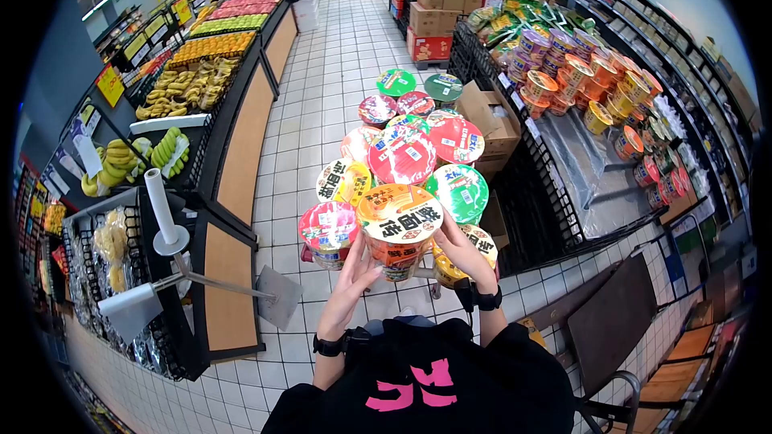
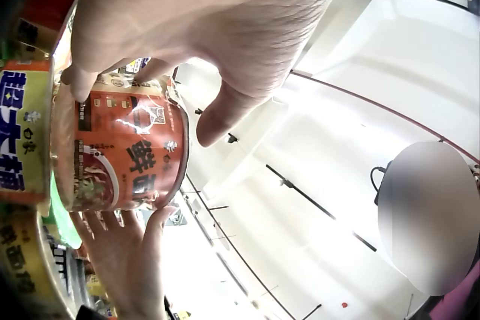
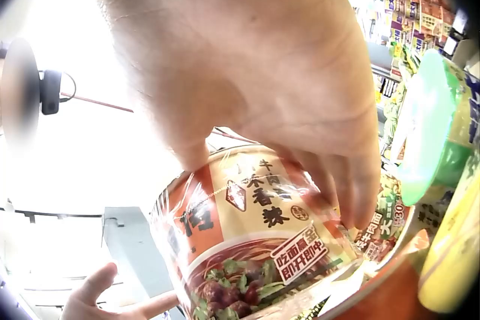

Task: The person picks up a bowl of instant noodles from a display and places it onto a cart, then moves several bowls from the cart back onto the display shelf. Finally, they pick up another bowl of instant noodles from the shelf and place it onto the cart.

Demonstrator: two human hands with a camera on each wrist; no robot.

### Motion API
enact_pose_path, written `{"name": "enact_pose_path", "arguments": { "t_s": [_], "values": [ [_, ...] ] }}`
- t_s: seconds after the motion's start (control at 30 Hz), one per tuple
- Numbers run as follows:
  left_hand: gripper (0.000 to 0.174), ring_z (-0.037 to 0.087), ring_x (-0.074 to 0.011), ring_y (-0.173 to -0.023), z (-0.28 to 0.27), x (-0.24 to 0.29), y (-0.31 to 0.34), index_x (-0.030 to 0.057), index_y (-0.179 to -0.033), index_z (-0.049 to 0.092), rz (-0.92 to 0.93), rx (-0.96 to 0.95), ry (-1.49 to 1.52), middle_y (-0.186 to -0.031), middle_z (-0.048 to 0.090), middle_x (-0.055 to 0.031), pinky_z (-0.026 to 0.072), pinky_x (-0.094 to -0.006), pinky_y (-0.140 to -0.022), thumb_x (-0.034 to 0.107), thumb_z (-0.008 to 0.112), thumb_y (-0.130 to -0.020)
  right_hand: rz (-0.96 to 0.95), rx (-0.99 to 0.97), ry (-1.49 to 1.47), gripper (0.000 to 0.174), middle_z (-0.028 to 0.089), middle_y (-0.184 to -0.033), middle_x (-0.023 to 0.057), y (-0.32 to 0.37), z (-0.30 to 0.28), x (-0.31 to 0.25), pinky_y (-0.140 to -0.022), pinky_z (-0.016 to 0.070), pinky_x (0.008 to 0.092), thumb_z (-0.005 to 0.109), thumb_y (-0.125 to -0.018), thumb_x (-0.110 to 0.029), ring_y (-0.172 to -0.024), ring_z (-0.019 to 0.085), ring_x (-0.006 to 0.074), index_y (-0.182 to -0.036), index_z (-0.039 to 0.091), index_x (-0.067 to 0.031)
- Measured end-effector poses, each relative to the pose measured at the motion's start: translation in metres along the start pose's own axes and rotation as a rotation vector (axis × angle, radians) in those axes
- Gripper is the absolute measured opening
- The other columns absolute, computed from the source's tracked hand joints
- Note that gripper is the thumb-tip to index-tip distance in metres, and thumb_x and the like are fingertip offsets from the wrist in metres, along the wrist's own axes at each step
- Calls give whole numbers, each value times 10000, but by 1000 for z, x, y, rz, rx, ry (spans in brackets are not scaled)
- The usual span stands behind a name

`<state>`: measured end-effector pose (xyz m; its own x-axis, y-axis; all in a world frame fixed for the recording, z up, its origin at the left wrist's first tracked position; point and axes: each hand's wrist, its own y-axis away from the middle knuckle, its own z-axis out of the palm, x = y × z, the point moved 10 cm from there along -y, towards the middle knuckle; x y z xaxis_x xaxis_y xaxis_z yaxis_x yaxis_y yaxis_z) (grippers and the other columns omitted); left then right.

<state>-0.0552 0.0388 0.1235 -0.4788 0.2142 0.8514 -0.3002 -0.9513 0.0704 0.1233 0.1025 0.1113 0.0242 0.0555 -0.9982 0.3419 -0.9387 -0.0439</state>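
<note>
- Currently, orange noodle bucket with cream-and-orange lid (image 1: 400, 221), one: sitting between both hands.
- Left hand (image 1: 351, 280): gripping it at seven o'clock, fingers curving round the side.
- Right hand (image 1: 469, 257): gripping it at four o'clock, fingers bending likewise.
- Pink-lidded noodle bucket (image 1: 329, 229): standing at nine o'clock.
- Green-lidded noodle bucket (image 1: 460, 193): standing at two.

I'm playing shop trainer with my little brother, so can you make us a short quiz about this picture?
1. Pick one: what do the left fingers and right fingers both touch? A) a melon, B) an orange-and-cream noodle cup, C) a cardboard box.

2. True or false: in the head view, the bananas lie left of the tiled aisle.

3. What colour is the print on the black top?

Key: 1. B; 2. true; 3. pink.
</note>
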Motion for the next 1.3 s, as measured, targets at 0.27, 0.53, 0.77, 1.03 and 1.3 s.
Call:
{"name": "enact_pose_path", "arguments": {
  "t_s": [0.27,0.53,0.77,1.03,1.3],
  "values": [
    [906,-5,-220,-1471,-2,-7,-15,89,-1522,-77,-30,-58,-53,-1591,-51,-126,87,-367,-1176,50,577,-896,27,28,21,695,402,-1429,165,-2,0,0,-1074,324,318,507,-1000,-274,-1314,392,208,-1518,105,-43],
    [902,-10,-215,-1470,-3,-5,-17,101,-1522,-83,-33,-111,-53,-1592,-57,-123,74,-361,-1176,46,570,-902,-1,59,-12,661,371,-1454,167,-2,4,11,-1085,307,315,468,-1015,-297,-1349,364,229,-1515,123,-38],
    [836,25,-218,-1469,-11,-12,-12,73,-1526,-13,-114,-203,-178,-1593,-2,-134,98,-359,-1175,65,569,-925,54,147,-63,672,318,-1487,190,11,10,18,-1117,280,368,481,-1008,-278,-1392,304,279,-1516,107,-46],
    [540,365,-226,-1370,-32,-11,12,22,-1468,299,-183,-267,-299,-1472,388,-153,272,-334,-1121,138,499,-980,59,279,-41,620,303,-1499,186,36,32,8,-1120,290,370,509,-993,-179,-1393,306,260,-1499,185,-29],
    [450,407,-198,-1326,-46,-12,32,18,-1410,380,-219,-344,-323,-1415,448,-127,305,-320,-1098,159,484,-995,121,280,-1,529,412,-1443,158,69,63,22,-1094,337,335,509,-995,-194,-1335,397,225,-1452,311,-15]
  ]
}}
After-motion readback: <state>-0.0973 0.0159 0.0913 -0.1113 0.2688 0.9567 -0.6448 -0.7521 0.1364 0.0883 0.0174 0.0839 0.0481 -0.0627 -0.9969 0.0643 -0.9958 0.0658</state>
